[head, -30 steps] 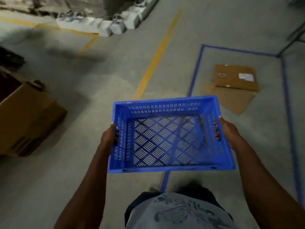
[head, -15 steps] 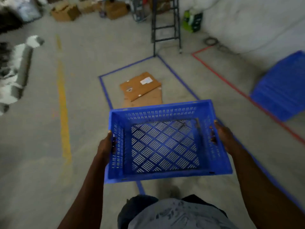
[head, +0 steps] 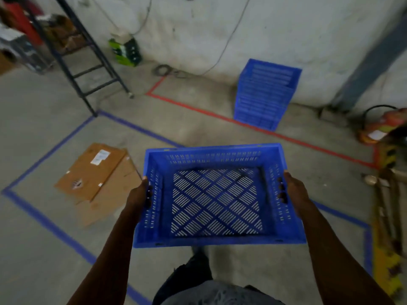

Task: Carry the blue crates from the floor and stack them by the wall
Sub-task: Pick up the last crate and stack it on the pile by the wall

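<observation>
We cannot read the label on the flattened cardboard lying on the floor to the left, and the clutter at the top left behind the dark ladder is blurred. Our fingertips show only partly — they poke through the side slots of the blue crate, the rest hidden behind its walls. We hold this empty crate level in front of our body, off the floor: the left hand grips its left wall, the right hand grips its right wall, both curled round the rim. Ahead, well apart from us, a stack of blue crates stands against the white wall — beyond a red floor line.
</observation>
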Demonstrator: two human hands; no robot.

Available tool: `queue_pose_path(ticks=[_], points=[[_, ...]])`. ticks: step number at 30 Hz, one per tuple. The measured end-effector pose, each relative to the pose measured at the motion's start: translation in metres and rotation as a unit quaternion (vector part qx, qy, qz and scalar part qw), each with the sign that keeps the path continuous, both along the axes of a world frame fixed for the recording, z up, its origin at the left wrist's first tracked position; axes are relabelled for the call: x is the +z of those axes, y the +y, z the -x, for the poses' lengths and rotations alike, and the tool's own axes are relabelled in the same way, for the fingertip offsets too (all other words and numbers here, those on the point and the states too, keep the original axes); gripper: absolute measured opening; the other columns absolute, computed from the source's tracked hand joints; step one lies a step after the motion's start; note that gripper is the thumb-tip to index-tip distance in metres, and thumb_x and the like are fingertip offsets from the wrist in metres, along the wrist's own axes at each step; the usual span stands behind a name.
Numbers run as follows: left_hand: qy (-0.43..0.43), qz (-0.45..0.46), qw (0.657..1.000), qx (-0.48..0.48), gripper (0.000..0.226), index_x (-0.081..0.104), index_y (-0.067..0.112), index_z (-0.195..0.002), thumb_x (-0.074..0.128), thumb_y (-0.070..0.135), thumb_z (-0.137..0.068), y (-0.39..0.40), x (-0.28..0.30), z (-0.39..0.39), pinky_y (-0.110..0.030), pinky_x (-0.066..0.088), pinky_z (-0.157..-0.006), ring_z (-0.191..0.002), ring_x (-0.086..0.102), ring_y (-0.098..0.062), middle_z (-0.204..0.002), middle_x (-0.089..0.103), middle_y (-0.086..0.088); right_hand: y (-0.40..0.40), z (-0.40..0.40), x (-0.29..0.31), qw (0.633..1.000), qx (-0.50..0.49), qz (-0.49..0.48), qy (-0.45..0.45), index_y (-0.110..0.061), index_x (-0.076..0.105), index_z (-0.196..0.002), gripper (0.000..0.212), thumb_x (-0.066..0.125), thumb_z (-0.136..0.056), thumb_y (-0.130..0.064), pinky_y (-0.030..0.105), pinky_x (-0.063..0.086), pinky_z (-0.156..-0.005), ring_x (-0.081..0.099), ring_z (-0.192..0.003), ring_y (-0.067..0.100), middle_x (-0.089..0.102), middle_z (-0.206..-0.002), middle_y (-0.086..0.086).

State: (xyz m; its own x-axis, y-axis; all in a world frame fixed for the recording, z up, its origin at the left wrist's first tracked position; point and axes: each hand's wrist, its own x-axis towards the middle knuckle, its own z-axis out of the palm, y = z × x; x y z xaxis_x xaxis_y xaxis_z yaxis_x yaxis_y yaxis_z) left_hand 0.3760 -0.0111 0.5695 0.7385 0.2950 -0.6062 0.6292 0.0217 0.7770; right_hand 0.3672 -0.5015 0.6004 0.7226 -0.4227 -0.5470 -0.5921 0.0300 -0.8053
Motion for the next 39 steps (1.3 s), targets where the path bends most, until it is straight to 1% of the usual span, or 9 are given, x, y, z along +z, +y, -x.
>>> queue_pose_path(ticks=[7,12,15,18,21,25,30,36,39], points=[[-0.004,-0.005,0.997,-0.073,0.103,0.068,0.004,-0.108,0.057,0.094,-0.058,-0.024,0.002,-0.158,-0.034,0.039,-0.055,-0.069,0.052,-0.028,-0.087,0.063,-0.015,-0.014,-0.072,-0.003,0.995,-0.094,0.016,0.006,-0.011,0.066,-0.09,0.047,0.048,-0.093,-0.055,0.026,0.035,-0.044,0.043,-0.047,0.022,0.053,-0.065,0.007],[-0.018,-0.021,0.991,-0.131,0.072,0.065,0.011,-0.09,0.051,0.081,-0.08,-0.062,0.026,-0.247,-0.032,0.039,-0.054,-0.054,0.046,-0.022,-0.074,0.058,-0.01,-0.028,-0.12,0.004,0.989,-0.147,0.008,0.013,-0.011,0.065,-0.088,0.048,0.048,-0.093,-0.055,0.027,0.034,-0.044,0.042,-0.047,0.022,0.052,-0.064,0.007],[-0.026,-0.019,0.987,-0.155,0.063,0.06,0.016,-0.081,0.051,0.077,-0.084,-0.088,0.027,-0.298,-0.032,0.037,-0.054,-0.052,0.042,-0.019,-0.067,0.051,-0.005,-0.042,-0.157,0.005,0.986,-0.169,0.01,0.013,-0.011,0.063,-0.088,0.045,0.046,-0.095,-0.052,0.024,0.032,-0.042,0.04,-0.045,0.021,0.051,-0.063,0.006],[-0.027,-0.027,0.984,-0.176,0.069,0.06,0.017,-0.081,0.049,0.085,-0.078,-0.117,0.021,-0.355,-0.031,0.036,-0.052,-0.052,0.042,-0.02,-0.063,0.05,-0.004,-0.063,-0.198,0.001,0.982,-0.185,0.018,0.023,-0.014,0.062,-0.083,0.043,0.045,-0.095,-0.051,0.021,0.031,-0.04,0.038,-0.042,0.018,0.051,-0.062,0.005],[-0.022,-0.018,0.982,-0.187,0.082,0.064,0.015,-0.09,0.051,0.093,-0.067,-0.147,0.008,-0.416,-0.031,0.035,-0.052,-0.053,0.042,-0.02,-0.066,0.051,-0.003,-0.093,-0.247,-0.009,0.981,-0.194,0.013,0.03,-0.016,0.061,-0.079,0.044,0.044,-0.095,-0.054,0.02,0.031,-0.041,0.038,-0.041,0.017,0.052,-0.062,0.004],[-0.014,-0.027,0.984,-0.177,0.081,0.063,0.016,-0.087,0.053,0.093,-0.064,-0.19,0.01,-0.485,-0.032,0.038,-0.053,-0.054,0.043,-0.02,-0.066,0.052,-0.002,-0.134,-0.32,-0.014,0.982,-0.187,0.005,0.032,-0.015,0.062,-0.083,0.045,0.045,-0.094,-0.055,0.021,0.032,-0.044,0.038,-0.044,0.019,0.051,-0.063,0.004],[-0.014,-0.035,0.986,-0.159,0.075,0.062,0.015,-0.088,0.053,0.087,-0.07,-0.235,0.019,-0.571,-0.031,0.039,-0.052,-0.053,0.044,-0.018,-0.067,0.052,-0.002,-0.18,-0.416,-0.005,0.984,-0.178,0.007,0.023,-0.014,0.063,-0.086,0.043,0.046,-0.095,-0.052,0.022,0.032,-0.043,0.038,-0.044,0.018,0.051,-0.063,0.004],[-0.005,-0.033,0.986,-0.166,0.074,0.064,0.015,-0.089,0.055,0.086,-0.071,-0.269,0.009,-0.689,-0.036,0.043,-0.058,-0.055,0.048,-0.021,-0.07,0.056,-0.004,-0.222,-0.533,-0.009,0.983,-0.181,-0.01,0.024,-0.018,0.061,-0.082,0.042,0.048,-0.091,-0.057,0.022,0.03,-0.044,0.037,-0.045,0.017,0.05,-0.063,0.002],[-0.014,-0.028,0.986,-0.167,0.062,0.062,0.014,-0.085,0.053,0.075,-0.083,-0.291,0.002,-0.757,-0.033,0.04,-0.055,-0.052,0.045,-0.02,-0.069,0.054,-0.005,-0.24,-0.598,-0.017,0.981,-0.189,-0.019,0.025,-0.017,0.061,-0.084,0.043,0.047,-0.091,-0.058,0.024,0.029,-0.045,0.036,-0.046,0.017,0.048,-0.062,0.002]])
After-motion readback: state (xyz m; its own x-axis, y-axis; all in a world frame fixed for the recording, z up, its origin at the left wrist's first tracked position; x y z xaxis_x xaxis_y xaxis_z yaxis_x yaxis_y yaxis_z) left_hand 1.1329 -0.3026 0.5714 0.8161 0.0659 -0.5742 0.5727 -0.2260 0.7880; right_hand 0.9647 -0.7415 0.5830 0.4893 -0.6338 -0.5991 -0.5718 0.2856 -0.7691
